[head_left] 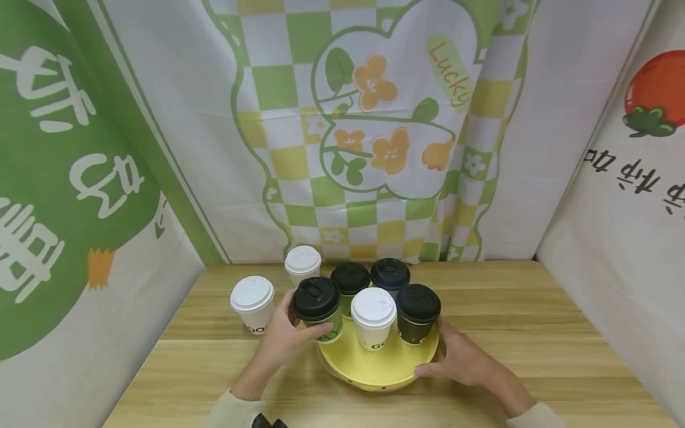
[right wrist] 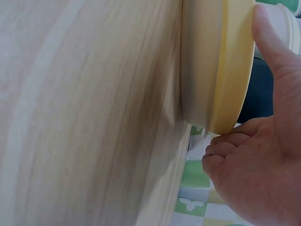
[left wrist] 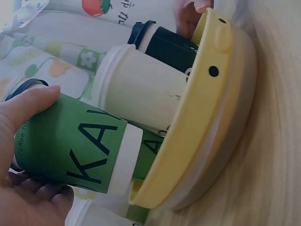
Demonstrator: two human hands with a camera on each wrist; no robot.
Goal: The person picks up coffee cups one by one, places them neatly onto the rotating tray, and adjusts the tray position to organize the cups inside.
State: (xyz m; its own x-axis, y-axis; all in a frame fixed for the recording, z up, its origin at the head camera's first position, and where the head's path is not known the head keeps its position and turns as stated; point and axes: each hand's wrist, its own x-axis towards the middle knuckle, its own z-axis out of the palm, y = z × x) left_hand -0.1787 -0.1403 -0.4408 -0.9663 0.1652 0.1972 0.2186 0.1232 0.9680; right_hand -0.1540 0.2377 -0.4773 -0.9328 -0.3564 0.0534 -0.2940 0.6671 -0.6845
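In my left hand (head_left: 286, 327) I grip a green paper coffee cup (head_left: 329, 326) with a black lid; the left wrist view shows its white base clear of the yellow round tray (left wrist: 186, 136). My right hand (head_left: 462, 356) holds the tray's right rim, thumb over the edge and fingers against its outer side. On the tray stand a white-lidded white cup (head_left: 373, 321), a dark cup (head_left: 416, 315) and, behind them, two more black-lidded cups, one of them green (head_left: 350, 279), the other dark (head_left: 390, 274); both are partly hidden.
Left of the tray, a white cup (head_left: 254, 303) stands on the wooden table (head_left: 535, 356). Another white cup (head_left: 302, 264) stands farther back, near the patterned curtain (head_left: 353, 220). Printed cloth walls enclose the left and right sides.
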